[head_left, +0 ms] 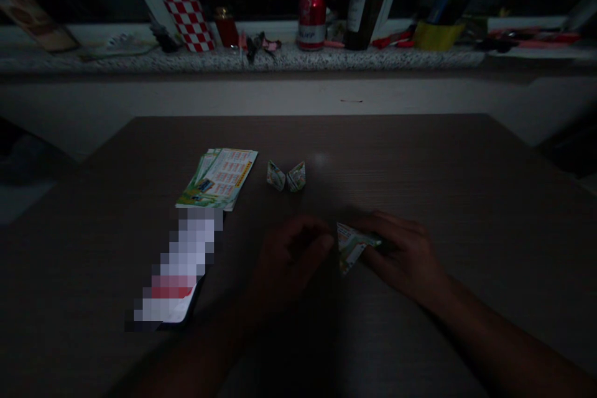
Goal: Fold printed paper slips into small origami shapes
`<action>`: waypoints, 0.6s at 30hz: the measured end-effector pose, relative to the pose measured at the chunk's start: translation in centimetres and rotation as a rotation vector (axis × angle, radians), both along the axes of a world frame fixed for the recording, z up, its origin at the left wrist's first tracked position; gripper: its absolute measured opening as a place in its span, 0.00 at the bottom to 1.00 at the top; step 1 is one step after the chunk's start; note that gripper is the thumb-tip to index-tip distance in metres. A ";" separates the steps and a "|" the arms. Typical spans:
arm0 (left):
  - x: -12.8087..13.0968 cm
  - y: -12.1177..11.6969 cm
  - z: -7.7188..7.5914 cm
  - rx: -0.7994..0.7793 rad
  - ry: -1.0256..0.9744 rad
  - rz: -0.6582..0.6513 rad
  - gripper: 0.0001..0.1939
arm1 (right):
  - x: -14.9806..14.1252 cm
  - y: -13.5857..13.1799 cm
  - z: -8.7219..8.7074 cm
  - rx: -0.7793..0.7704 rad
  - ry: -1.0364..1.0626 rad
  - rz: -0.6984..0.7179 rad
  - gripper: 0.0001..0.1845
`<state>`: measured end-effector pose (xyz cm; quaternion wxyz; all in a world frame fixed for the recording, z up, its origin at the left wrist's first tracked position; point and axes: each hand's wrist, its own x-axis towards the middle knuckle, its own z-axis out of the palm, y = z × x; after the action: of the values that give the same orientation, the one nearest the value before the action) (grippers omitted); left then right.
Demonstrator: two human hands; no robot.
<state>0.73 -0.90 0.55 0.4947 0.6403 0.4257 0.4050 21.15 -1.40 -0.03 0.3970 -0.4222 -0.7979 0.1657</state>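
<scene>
A small folded paper triangle (351, 247), printed in green and white, is pinched between the thumb and fingers of my right hand (401, 252). Just left of its edge is my left hand (293, 258), with fingers curled and the thumb tip close to the fingertips. Nothing shows in that hand, and a narrow gap seems to separate it from the paper. Farther back on the table stand two folded paper pieces side by side, a left one (275, 175) and a right one (296, 176), with the same kind of print.
A stack of printed calendar cards (226, 177) lies on the dark wooden table (420, 155), left of the folded pieces. Below it is a lit phone (180, 286), its screen blurred. Along the granite windowsill (270, 62) stand a red can (312, 22), a dark bottle (366, 9) and a checkered tube (186, 12).
</scene>
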 end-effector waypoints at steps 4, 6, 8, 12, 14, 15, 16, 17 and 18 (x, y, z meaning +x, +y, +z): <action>0.5 0.6 -0.9 -0.316 -0.239 -0.022 0.10 | -0.1 -0.2 -0.4 -0.001 0.055 0.052 0.12; 0.6 0.7 -1.2 -0.390 -0.291 -0.073 0.09 | -0.2 -0.2 -0.6 -0.007 0.083 0.067 0.14; 0.6 0.7 -1.4 -0.415 -0.294 -0.100 0.08 | -0.3 -0.2 -0.8 -0.025 0.112 0.071 0.15; 0.5 0.8 -1.6 -0.438 -0.304 -0.165 0.07 | -0.4 -0.3 -0.7 -0.077 0.154 0.076 0.12; 0.5 0.9 -1.6 -0.445 -0.305 -0.201 0.06 | -0.6 -0.4 -0.6 -0.111 0.170 0.073 0.09; 0.5 0.9 -1.6 -0.444 -0.303 -0.211 0.06 | -0.7 -0.5 -0.6 -0.137 0.180 0.069 0.07; 0.5 1.0 -1.6 -0.447 -0.299 -0.215 0.05 | -0.8 -0.5 -0.5 -0.168 0.193 0.063 0.06; 0.5 1.0 -1.5 -0.449 -0.295 -0.214 0.05 | -0.8 -0.6 -0.5 -0.203 0.207 0.059 0.05; 0.5 1.1 -1.5 -0.451 -0.290 -0.210 0.04 | -0.9 -0.7 -0.5 -0.239 0.220 0.055 0.05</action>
<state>1.20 0.17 -0.94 0.7196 0.4902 0.3612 0.3338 20.21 -2.07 -0.51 0.4242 -0.4238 -0.7354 0.3156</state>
